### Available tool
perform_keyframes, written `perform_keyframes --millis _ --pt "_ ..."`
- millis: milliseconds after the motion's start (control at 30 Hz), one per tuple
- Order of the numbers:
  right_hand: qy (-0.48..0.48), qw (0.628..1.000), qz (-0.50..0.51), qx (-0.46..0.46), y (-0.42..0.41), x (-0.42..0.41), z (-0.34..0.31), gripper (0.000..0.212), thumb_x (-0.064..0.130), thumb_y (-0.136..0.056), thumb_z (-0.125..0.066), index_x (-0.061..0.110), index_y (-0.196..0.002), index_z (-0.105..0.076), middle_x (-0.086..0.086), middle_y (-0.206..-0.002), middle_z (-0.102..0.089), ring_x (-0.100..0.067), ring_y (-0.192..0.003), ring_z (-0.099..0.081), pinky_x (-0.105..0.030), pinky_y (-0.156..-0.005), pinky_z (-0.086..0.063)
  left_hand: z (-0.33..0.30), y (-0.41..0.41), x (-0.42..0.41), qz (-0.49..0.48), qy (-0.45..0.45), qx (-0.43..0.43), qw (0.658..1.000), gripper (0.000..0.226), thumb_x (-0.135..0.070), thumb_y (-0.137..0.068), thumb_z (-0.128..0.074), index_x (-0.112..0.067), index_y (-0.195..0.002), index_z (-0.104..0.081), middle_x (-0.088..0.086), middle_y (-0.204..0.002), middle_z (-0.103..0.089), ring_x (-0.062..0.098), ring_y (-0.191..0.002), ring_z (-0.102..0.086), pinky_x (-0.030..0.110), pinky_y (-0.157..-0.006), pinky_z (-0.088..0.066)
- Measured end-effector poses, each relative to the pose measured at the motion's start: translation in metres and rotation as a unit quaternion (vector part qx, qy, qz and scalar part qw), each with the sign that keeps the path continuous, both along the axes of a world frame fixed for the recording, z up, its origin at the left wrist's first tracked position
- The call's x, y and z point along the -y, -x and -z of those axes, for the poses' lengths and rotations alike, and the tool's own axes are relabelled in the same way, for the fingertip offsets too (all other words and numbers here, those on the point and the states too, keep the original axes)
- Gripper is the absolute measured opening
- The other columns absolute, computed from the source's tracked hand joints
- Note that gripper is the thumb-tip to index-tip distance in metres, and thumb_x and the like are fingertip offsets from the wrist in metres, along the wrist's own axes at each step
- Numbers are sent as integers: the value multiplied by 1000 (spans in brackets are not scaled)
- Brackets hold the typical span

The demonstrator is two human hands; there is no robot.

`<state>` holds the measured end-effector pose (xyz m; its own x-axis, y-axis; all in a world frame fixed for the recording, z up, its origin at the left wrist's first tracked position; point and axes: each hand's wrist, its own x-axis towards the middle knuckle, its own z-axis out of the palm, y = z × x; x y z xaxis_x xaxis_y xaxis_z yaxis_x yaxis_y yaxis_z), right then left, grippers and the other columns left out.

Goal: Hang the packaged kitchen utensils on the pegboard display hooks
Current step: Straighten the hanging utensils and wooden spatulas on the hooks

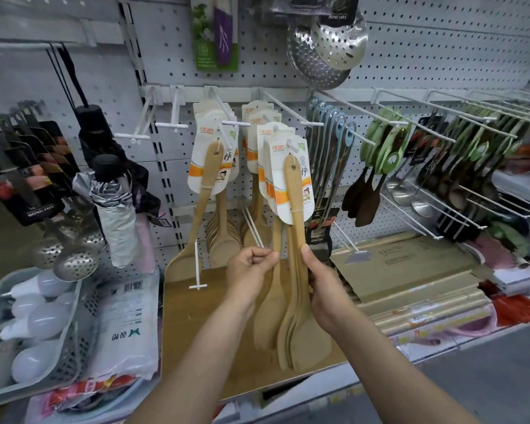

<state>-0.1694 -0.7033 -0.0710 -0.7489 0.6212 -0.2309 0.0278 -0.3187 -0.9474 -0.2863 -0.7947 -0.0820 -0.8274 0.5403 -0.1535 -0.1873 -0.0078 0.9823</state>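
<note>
A grey perforated back wall (426,56) is seen behind everything, split by a slotted upright post (153,123). Below that wall, a wooden shelf board (196,332) is fitted; at its right, grey floor (487,377) is shown.

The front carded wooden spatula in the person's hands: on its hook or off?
On. The front wooden spatula has its card hole threaded on the white hook; both the left hand and right hand grip the handles below.

skimmers (328,47) cropped above, right shelf goods (502,166) blurred

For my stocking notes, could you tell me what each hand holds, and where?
Both the left hand and the right hand grip the carded wooden spatulas by their handles, mid-length.
</note>
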Motion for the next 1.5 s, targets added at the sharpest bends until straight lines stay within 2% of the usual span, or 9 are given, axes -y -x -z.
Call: perform_keyframes --millis 133,267,500,733,867,967,1133,1333,1500 --pt "-2 1000 17 -2 -1 -1 0 59 58 -83 -62 13 -119 -74 -9 -114 -76 -21 -110 -71 -41 -101 -53 -5 -9 -9 10 12 -24 1000 7 -13 -83 -81 -14 -85 -74 7 -86 -75 10 -78 -68 19 -74 -51" --pt "-28 999 22 23 0 -6 4 65 71 -79 -67 20 -119 -75 -4 -117 -75 -20 -114 -69 -45 -105 -50 -8 -10 -15 12 24 -40 999 7 -12 -83 -81 -16 -84 -76 4 -86 -76 10 -79 -68 19 -75 -52" --pt "-38 999 20 22 5 -11 3 57 64 -83 -61 21 -117 -77 -4 -115 -76 -20 -114 -69 -43 -105 -51 -8 -11 -21 17 45 -52 997 16 -11 -90 -74 -26 -85 -78 -18 -84 -74 6 -89 -69 21 -84 -51" --pt "-54 998 2 35 15 -15 8 44 53 -101 -48 24 -121 -74 2 -115 -76 -11 -109 -69 -29 -90 -53 -9 -7 -15 29 47 -24 998 19 -30 -105 -52 -27 -110 -70 -7 -97 -77 -6 -94 -60 15 -73 -39" --pt "-66 996 -3 54 25 -17 12 48 60 -99 -47 26 -122 -73 3 -116 -76 -11 -111 -69 -33 -93 -53 -8 -1 -15 39 65 -40 996 23 -36 -104 -52 -31 -123 -65 -8 -100 -76 3 -104 -64 26 -87 -45" --pt "-66 996 -4 55 32 -20 18 49 62 -98 -47 28 -122 -73 3 -118 -75 -13 -115 -67 -38 -100 -51 -8 3 -16 57 81 -55 994 17 -41 -103 -52 -46 -117 -59 -9 -111 -74 7 -115 -62 33 -101 -45" --pt "-60 997 -3 48 41 -24 17 46 58 -100 -47 29 -125 -71 4 -119 -74 -14 -118 -65 -30 -90 -51 -13 8 -19 91 98 -63 989 17 -47 -103 -49 -50 -115 -61 -11 -125 -67 10 -123 -59 32 -99 -46" --pt "-49 998 -4 45 48 -38 9 50 59 -101 -42 29 -131 -66 5 -136 -65 -16 -133 -52 -47 -119 -30 -40 18 -22 56 90 -47 993 50 -56 -104 -37 -33 -148 -47 -8 -152 -48 17 -143 -40 36 -111 -32" --pt "-84 992 85 -43 62 -49 -46 53 48 -105 -38 21 -150 -45 2 -152 -50 -14 -140 -44 -32 -111 -31 -80 29 -41 -15 -29 -61 998 72 -83 -88 -31 -45 -147 -45 -13 -153 -47 14 -143 -40 47 -120 -29"
